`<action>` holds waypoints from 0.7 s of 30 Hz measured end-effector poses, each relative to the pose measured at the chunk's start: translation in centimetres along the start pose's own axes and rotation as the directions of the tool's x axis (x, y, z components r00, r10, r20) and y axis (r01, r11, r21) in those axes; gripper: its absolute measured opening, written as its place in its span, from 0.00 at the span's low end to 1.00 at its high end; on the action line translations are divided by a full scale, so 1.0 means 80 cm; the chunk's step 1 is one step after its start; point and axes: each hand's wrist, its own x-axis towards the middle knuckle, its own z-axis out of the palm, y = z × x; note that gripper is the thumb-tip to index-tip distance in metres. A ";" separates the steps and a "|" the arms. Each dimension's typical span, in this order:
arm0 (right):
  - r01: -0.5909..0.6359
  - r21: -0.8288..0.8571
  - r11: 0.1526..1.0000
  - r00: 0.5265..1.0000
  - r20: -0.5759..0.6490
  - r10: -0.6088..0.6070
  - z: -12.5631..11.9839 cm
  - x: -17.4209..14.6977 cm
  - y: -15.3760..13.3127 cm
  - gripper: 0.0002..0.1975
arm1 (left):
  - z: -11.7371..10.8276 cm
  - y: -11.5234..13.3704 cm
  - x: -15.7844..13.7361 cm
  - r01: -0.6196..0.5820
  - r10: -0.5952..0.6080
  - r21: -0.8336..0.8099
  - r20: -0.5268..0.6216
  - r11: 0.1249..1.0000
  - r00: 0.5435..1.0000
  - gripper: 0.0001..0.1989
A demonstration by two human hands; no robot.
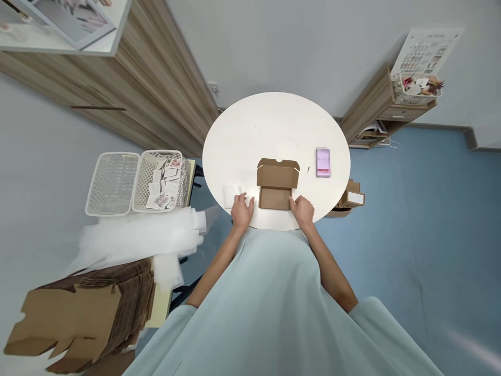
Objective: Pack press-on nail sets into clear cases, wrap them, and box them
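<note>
A small brown cardboard box (275, 199) sits on the white oval table (270, 117), its lid (277, 175) folded back and its inside bare. My right hand (302, 210) grips the box's right side wall, thumb toward the inside. Left of the box, my left hand (241, 212) rests near the table's front edge with thumb and fingers apart. Its fingertips are at the edge of a flat white foam pouch (230, 195), which is hard to make out against the tabletop.
A phone (323, 163) with a blurred screen lies on the table's right. At left stand an open white basket (183, 180) of cards, white foam sheets (136, 235) and stacked flat cardboard boxes (74, 318). Cardboard boxes (354, 196) are beyond the table's right edge.
</note>
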 end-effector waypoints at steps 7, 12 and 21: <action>0.001 0.206 0.979 1.000 -0.024 0.004 -0.007 -0.015 0.013 0.17 | -0.028 -0.058 0.020 0.256 -0.239 0.166 -0.114 0.952 0.964 0.28; 0.010 0.272 0.962 0.999 -0.046 0.002 -0.012 -0.017 0.012 0.16 | -0.024 -0.055 0.022 0.314 -0.295 0.171 -0.128 0.934 0.947 0.27; 0.104 0.427 0.898 0.994 -0.065 -0.085 -0.048 -0.022 -0.011 0.14 | -0.048 -0.028 0.012 0.111 -0.113 -0.076 -0.014 0.991 0.994 0.16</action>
